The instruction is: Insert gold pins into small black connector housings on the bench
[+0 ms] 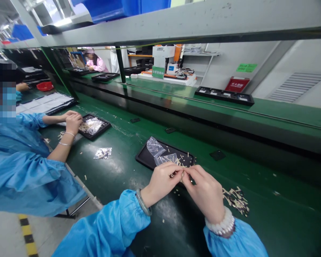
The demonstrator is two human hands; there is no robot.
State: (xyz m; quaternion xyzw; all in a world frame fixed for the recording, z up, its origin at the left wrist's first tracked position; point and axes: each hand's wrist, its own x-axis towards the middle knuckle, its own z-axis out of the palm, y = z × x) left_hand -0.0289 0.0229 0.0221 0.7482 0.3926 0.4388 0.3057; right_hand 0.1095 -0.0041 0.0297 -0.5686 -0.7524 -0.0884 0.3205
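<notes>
My left hand point(164, 182) and my right hand point(204, 191) meet fingertip to fingertip over the near right edge of a black tray point(146, 157). Both are closed in a pinch. Whatever sits between the fingertips is too small to make out. Two clear plastic bags point(155, 146) lie in the tray, with small pale strips point(183, 157) scattered beside them. Right of my right hand is a loose pile of pale and dark small strips point(237, 200) on the green table point(278, 221). A few tiny pale bits lie on the tabletop below my fingers.
At the left a co-worker in a blue smock point(29, 171) handles similar strips over another black tray point(96, 134). A small clear bag point(103, 153) lies between us. Small flat black pieces point(217, 155) lie along the raised ledge point(230, 132). A grey shelf beam point(176, 25) crosses overhead.
</notes>
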